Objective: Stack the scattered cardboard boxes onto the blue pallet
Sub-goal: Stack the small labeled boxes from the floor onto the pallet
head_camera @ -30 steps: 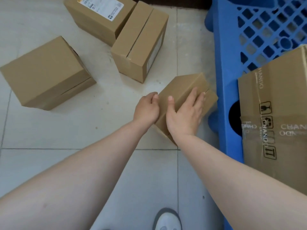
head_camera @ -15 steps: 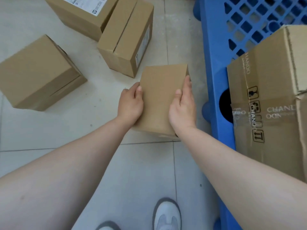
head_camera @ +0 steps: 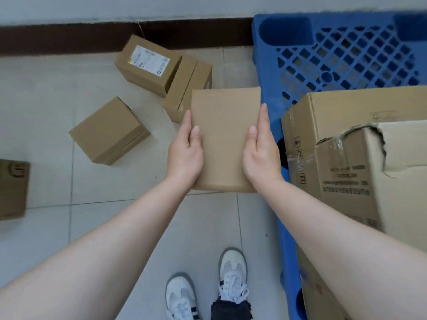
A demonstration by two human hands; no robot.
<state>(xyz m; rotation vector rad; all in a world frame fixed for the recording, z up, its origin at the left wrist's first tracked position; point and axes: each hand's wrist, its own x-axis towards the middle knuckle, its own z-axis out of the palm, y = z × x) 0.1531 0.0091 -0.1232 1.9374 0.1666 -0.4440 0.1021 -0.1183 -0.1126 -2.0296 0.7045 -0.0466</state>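
Clamping the fingers of left hand (head_camera: 184, 155) and right hand (head_camera: 262, 155) on the small cardboard box (head_camera: 225, 135), keeping it level, steering right onto bare blue pallet (head_camera: 346, 54) grid beyond the torn carton (head_camera: 404, 158).

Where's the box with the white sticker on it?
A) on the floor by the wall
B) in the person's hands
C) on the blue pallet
A: the box with the white sticker sits on the floor by the wall; the left hand and right hand hold a plain box.
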